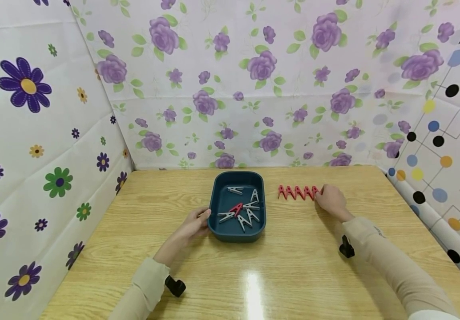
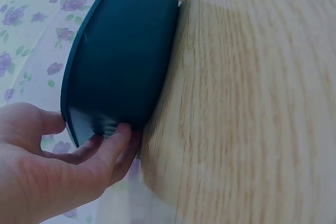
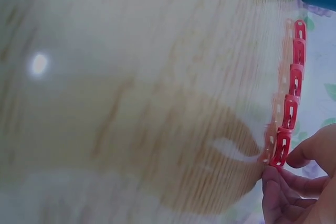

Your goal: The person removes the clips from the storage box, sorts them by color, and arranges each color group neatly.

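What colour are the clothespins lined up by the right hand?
All five clothespins in that row are red; the right wrist view shows them best.

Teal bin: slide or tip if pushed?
The teal bin probably slides rather than tips, being low and broad on a glossy table. Likely stiff: its rim shows no sag at the left hand. Clothespins inside may shift, lying scattered.

Over there the bin (image 1: 236, 238) stands on the table (image 1: 294, 266), clothespins (image 1: 251, 206) inside it, a cloth (image 1: 238, 115) behind. Right of the bin runs a clothespin row (image 1: 297, 191), the right hand (image 1: 331, 202) at its outer end; the left hand (image 1: 195, 223) touches the bin's left side.
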The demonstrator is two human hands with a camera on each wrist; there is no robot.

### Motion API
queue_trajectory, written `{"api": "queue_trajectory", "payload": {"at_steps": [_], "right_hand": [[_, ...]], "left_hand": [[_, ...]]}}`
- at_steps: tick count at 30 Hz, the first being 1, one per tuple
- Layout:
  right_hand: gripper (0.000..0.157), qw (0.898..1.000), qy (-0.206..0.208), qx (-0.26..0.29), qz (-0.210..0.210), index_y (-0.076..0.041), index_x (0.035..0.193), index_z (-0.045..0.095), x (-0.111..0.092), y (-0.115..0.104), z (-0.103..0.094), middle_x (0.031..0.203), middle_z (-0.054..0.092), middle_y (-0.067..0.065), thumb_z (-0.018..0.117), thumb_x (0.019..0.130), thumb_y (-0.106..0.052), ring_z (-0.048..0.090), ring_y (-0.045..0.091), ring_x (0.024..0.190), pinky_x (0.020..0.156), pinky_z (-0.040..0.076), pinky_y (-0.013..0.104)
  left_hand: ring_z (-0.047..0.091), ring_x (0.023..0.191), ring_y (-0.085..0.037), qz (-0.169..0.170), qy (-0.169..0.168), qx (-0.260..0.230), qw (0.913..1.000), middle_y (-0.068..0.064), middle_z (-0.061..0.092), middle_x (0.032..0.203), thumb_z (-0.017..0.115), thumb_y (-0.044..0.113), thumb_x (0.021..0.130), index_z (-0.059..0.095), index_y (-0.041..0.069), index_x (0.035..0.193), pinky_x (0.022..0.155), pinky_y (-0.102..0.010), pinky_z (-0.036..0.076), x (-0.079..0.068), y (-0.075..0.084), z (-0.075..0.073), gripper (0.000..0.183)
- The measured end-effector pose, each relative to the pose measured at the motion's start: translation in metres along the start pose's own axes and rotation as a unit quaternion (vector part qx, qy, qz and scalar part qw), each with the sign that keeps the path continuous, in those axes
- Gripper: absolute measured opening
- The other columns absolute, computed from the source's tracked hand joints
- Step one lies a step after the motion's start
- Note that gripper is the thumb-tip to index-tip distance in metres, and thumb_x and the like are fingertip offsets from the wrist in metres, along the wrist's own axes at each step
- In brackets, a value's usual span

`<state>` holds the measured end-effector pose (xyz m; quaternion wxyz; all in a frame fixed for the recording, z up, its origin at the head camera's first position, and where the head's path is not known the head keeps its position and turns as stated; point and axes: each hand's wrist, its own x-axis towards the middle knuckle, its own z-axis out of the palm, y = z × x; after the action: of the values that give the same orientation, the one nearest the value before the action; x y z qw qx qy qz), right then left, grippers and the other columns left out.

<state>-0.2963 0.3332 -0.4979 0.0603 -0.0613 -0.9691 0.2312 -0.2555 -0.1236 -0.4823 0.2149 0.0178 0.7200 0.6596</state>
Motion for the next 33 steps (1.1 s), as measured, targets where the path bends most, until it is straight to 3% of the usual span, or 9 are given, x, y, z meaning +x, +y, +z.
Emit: {"api": "queue_trajectory", "payload": {"at_steps": [7,14,19,25,33], "right_hand": [[0.028,0.999,0.03,0.014,-0.017,-0.009,0.065,0.046,0.003,-0.002,-0.003,0.053,0.042,0.002,0.047,0.093,-0.015,0.038,0.015,0.045,0.039,0.029,0.025],[0.023,0.998,0.046,0.017,-0.037,-0.004,0.077,0.054,0.002,-0.01,-0.005,0.065,0.055,0.01,0.048,0.095,-0.016,0.046,0.018,0.05,0.042,0.034,0.027],[0.021,0.994,0.077,0.026,-0.079,0.003,0.091,0.062,0.004,-0.014,-0.002,0.08,0.062,0.02,0.05,0.095,-0.013,0.055,0.025,0.061,0.051,0.043,0.034],[0.023,0.987,0.113,0.04,-0.108,0.009,0.105,0.062,0.005,-0.018,0.002,0.094,0.06,0.026,0.052,0.093,-0.008,0.058,0.035,0.078,0.066,0.049,0.047],[0.024,0.98,0.114,0.075,-0.144,0.007,0.11,0.061,0.01,-0.023,0.011,0.097,0.06,0.023,0.053,0.093,-0.007,0.057,0.033,0.085,0.072,0.049,0.047]], "left_hand": [[0.05,0.129,-0.037,-0.006,0.006,-0.004,1.0,-0.025,0.039,0.147,0.042,0.029,0.105,0.028,0.001,0.15,0.096,-0.036,0.051,0.0,0.002,0.0,0.055],[0.049,0.13,-0.037,-0.009,0.002,-0.001,1.0,-0.025,0.038,0.148,0.041,0.028,0.105,0.027,0.001,0.15,0.096,-0.035,0.051,0.0,0.001,0.0,0.054],[0.049,0.13,-0.037,-0.011,0.001,0.003,0.9999,-0.026,0.038,0.148,0.042,0.03,0.105,0.026,0.001,0.151,0.098,-0.037,0.05,0.0,0.001,-0.001,0.056],[0.051,0.129,-0.036,-0.009,0.005,-0.001,0.9999,-0.025,0.041,0.146,0.042,0.029,0.105,0.029,0.002,0.15,0.094,-0.034,0.052,0.0,0.001,0.0,0.054],[0.05,0.129,-0.036,-0.004,0.002,0.001,1.0,-0.025,0.041,0.146,0.041,0.029,0.105,0.03,0.001,0.149,0.096,-0.037,0.051,0.0,0.0,0.0,0.053]]}}
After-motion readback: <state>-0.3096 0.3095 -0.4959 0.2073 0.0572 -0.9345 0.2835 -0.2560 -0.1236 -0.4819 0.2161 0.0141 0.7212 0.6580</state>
